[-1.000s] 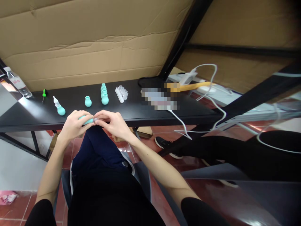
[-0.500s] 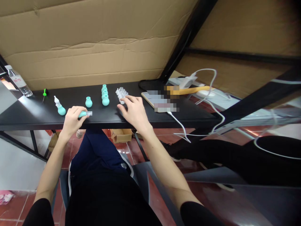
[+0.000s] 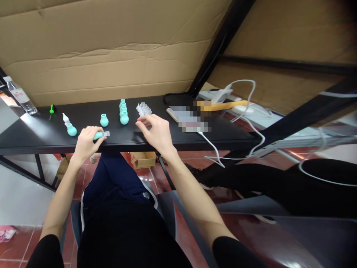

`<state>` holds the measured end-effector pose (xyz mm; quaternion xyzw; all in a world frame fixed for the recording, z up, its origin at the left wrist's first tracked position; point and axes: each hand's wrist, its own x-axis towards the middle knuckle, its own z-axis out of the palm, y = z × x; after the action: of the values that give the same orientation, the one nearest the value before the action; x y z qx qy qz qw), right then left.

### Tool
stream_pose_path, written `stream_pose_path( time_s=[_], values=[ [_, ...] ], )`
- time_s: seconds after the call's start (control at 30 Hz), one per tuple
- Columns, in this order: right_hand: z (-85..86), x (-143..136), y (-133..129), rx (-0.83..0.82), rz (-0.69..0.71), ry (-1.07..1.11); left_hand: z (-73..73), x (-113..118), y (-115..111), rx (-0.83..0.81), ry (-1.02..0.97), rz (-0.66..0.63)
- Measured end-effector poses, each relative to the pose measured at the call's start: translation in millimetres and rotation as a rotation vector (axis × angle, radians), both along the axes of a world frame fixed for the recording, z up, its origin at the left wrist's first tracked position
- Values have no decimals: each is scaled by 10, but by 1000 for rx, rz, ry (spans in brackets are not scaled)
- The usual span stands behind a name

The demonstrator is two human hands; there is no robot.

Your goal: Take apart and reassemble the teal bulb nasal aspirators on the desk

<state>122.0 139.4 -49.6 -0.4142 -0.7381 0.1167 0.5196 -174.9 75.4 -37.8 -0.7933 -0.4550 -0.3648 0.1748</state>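
My left hand [image 3: 88, 140] is closed around a mint-green rubber bulb [image 3: 98, 135], mostly covered by the fingers. A clear plastic piece [image 3: 106, 134] sticks out of it to the right. My right hand [image 3: 156, 130] is just in front of a cluster of clear plastic nozzles [image 3: 142, 108], thumb and fingertips drawn together; whatever lies between them is hidden. One open-necked mint bulb [image 3: 104, 120] stands between the hands. Behind it to the right is a row of several more bulbs [image 3: 124, 117]. Left of my left hand leans a bulb with a white nozzle [image 3: 71, 129] fitted.
The black table [image 3: 36, 136] backs onto cardboard. A water bottle [image 3: 21, 97] and a green-handled screwdriver [image 3: 51, 109] are at the left. To the right lies a phone [image 3: 186, 118] on a white cable [image 3: 213, 147]. Another person's dark-clothed leg [image 3: 251, 176] is at the right.
My right hand has drawn back slightly toward me and left from the clear nozzles, its fingers closer together. The left hand keeps its hold on the bulb.
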Motion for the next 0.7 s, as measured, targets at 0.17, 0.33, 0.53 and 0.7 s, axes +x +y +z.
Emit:
stream_pose_path(
  time_s=[0.17,0.33,0.53,0.7],
  values=[
    [111,-256,-331,-213,455,391,6,132,-74,60,48,-68],
    [78,-440,-470,-160,578,460,23,216,-149,82,80,-104],
    [37,-488,-489,-69,538,503,95,249,-255,154,31,-222],
    [47,-563,-615,218,482,572,163,350,-395,115,-141,-261]
  ],
)
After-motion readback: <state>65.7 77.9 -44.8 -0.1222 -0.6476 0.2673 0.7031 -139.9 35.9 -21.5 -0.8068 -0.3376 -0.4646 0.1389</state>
